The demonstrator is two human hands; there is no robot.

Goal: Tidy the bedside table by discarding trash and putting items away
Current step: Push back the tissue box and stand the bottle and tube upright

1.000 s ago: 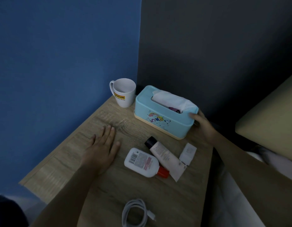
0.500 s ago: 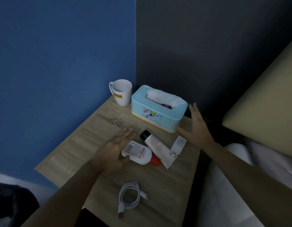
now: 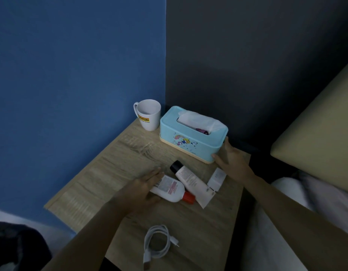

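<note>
A white bottle with a red cap (image 3: pixel 170 190) lies on the wooden bedside table (image 3: pixel 114 173). My left hand (image 3: pixel 140 190) lies over its base end, fingers stretched along the far side and thumb on the near side; the bottle rests flat. A white tube with a black cap (image 3: pixel 190 181) lies against the bottle, with a small white paper packet (image 3: pixel 217 178) beside it. My right hand (image 3: pixel 230 159) is spread against the right end of the light blue tissue box (image 3: pixel 190 139). A coiled white cable (image 3: pixel 157 244) lies near the front edge.
A white mug (image 3: pixel 149 116) with a yellow logo stands in the back corner beside the tissue box. A blue wall (image 3: pixel 71 75) runs along the left, a dark wall behind. A beige headboard (image 3: pixel 321 124) and white bedding (image 3: pixel 306 196) are on the right.
My left hand slid right from the bare tabletop onto the bottle's base. My right hand came off the tissue box's end and has returned to it. The view has pulled back.
</note>
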